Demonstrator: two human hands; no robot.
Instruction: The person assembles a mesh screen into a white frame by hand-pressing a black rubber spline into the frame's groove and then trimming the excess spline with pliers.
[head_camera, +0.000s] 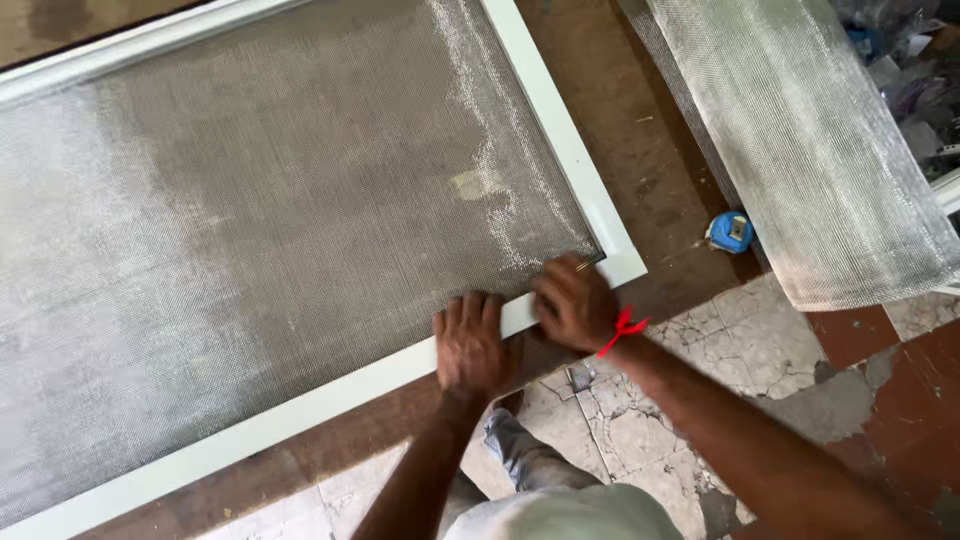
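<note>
Left hand lies flat, fingers together, pinning the white frame lower centre; right hand is clamped on a thin tool at the mesh corner.

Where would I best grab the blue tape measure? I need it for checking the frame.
Grip the blue tape measure across its flat sides, coming from above. It lies flat on the brown board, clear of the mesh roll beside it, nearest the right hand.

- one white frame with mesh
- one loose mesh roll, top right of the board
- one blue tape measure
- two hands: left hand, right hand
- one red wrist string
</note>
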